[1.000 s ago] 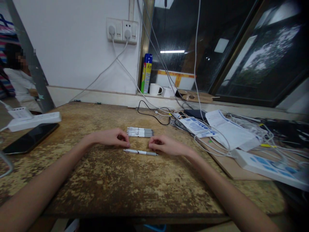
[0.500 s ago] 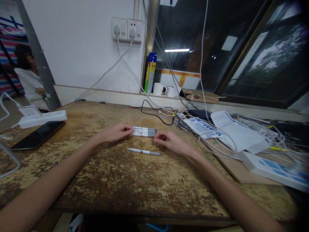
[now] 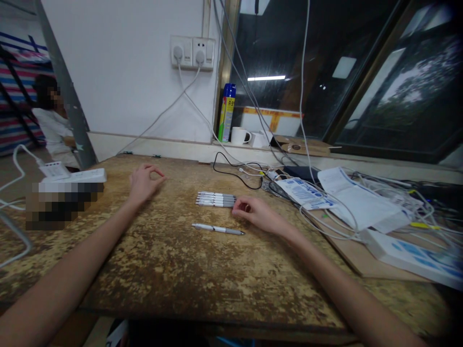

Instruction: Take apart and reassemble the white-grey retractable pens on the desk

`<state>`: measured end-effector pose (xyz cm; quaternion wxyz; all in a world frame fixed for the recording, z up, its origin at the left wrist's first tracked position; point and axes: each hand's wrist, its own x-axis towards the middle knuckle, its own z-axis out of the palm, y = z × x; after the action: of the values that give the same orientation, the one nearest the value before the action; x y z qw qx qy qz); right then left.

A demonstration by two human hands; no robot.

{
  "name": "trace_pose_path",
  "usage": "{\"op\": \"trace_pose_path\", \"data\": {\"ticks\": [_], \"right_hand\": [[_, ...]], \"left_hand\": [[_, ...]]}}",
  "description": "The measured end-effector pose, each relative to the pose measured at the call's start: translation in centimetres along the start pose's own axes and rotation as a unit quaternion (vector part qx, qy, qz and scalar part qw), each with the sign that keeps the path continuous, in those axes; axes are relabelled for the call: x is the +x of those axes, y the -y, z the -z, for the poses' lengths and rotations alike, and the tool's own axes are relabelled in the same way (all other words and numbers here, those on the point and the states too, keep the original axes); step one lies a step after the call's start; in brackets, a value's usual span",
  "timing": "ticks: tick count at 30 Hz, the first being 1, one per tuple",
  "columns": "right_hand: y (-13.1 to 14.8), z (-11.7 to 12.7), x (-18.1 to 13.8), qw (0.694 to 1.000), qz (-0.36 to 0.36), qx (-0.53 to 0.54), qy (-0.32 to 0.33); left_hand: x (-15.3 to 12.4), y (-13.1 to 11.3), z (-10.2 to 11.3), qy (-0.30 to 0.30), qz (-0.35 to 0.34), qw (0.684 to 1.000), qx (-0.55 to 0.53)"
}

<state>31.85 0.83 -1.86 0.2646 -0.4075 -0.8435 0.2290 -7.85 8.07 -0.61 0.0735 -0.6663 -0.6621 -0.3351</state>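
Observation:
Several white and grey click pens [image 3: 215,198] lie side by side in a neat row on the worn wooden table [image 3: 173,270]. At the grey right end of the row is my right hand [image 3: 257,213], its fingers curled together against the pen ends and its thumb bent round. My left hand [image 3: 144,183] is off to the left of the row, thumb and forefinger a little apart with nothing between them. Closer to me, one single pen [image 3: 218,229] of the same kind lies apart from the others, touched by neither hand.
On the right are papers [image 3: 356,197], tangled cables and a white box [image 3: 405,253] on a board. A power strip [image 3: 81,177] lies at left beside a blurred-out patch. A spray can [image 3: 226,113] and a mug [image 3: 239,135] stand on the sill. A person [image 3: 54,120] is at far left.
My left hand has left the left end of the pen row and moved left and away from me. My right hand stays at the right end. The view has shifted slightly.

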Motion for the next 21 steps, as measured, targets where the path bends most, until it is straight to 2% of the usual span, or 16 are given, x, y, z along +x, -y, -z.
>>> {"op": "trace_pose_path", "data": {"ticks": [3,5,7,12,15,21], "right_hand": [[0.1,0.1,0.0,0.999,0.013,-0.036,-0.015],[0.1,0.1,0.1,0.998,0.019,-0.053,-0.025],[0.0,0.0,0.1,0.998,0.014,-0.061,-0.031],[-0.2,-0.2,0.2,0.997,0.006,-0.072,-0.028],[-0.3,-0.2,0.2,0.997,0.0,-0.078,-0.029],[-0.6,-0.3,0.2,0.995,0.014,-0.086,-0.052]], "left_hand": [[-0.3,1.5,0.1,-0.034,0.042,0.998,0.041],[-0.4,2.5,0.0,-0.043,0.105,0.989,0.091],[-0.4,3.5,0.0,-0.039,0.151,0.981,0.112],[-0.2,5.3,0.6,-0.01,0.207,0.969,0.136],[-0.1,5.8,0.9,0.012,0.22,0.966,0.138],[-0.3,5.6,0.6,-0.027,0.169,0.976,0.133]]}}
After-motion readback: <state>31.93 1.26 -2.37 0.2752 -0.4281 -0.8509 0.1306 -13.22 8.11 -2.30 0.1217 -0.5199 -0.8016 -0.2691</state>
